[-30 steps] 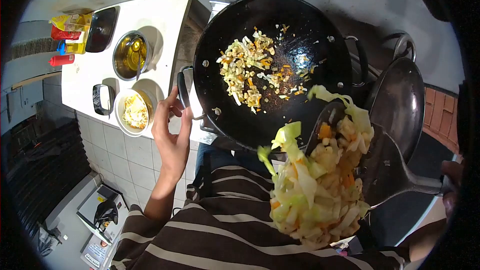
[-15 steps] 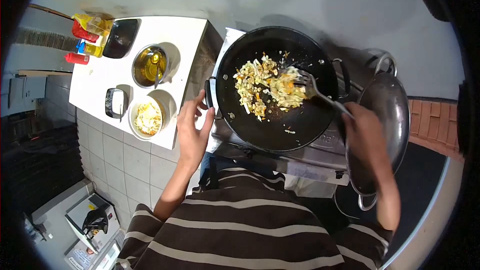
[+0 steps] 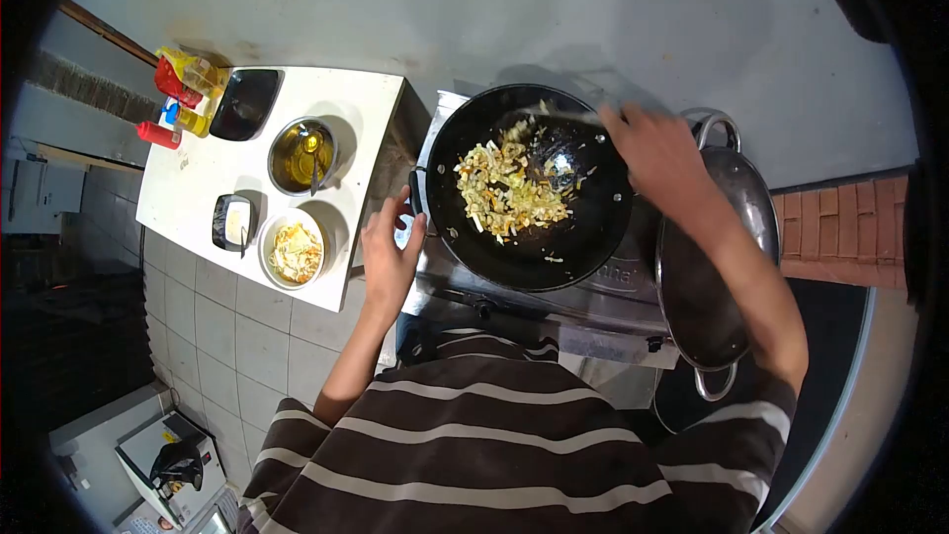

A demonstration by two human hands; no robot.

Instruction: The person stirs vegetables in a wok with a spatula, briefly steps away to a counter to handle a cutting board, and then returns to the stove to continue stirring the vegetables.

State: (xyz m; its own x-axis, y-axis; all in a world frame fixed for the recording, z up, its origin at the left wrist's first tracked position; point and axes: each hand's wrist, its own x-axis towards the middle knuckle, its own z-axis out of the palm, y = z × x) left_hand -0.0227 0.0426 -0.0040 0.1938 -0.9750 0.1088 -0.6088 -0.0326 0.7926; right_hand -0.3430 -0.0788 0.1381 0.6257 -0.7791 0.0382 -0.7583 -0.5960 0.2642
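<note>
A black wok (image 3: pixel 583 247) sits on the stove, holding chopped cabbage and bits of carrot (image 3: pixel 504 193) heaped toward its left and middle. My right hand (image 3: pixel 657 153) is closed on the handle of a metal slotted turner (image 3: pixel 568 119), whose blade is blurred near the wok's far rim among some of the food. At the wok's left side, my left hand (image 3: pixel 388 247) has its thumb and index finger around the wok's black side handle (image 3: pixel 416 196), loosely gripped.
A large metal lid-like pan (image 3: pixel 707 297) with loop handles stands to the right. On the white table (image 3: pixel 371 99) at left are a pot of oil (image 3: pixel 297 168), a bowl of shredded vegetables (image 3: pixel 295 252), black dishes (image 3: pixel 245 104) and bottles (image 3: pixel 158 133). A wall rises behind the stove.
My right hand has moved up and left with the turner, from the wok's right side toward its far rim. Some food has shifted with it. My left hand stays at the handle.
</note>
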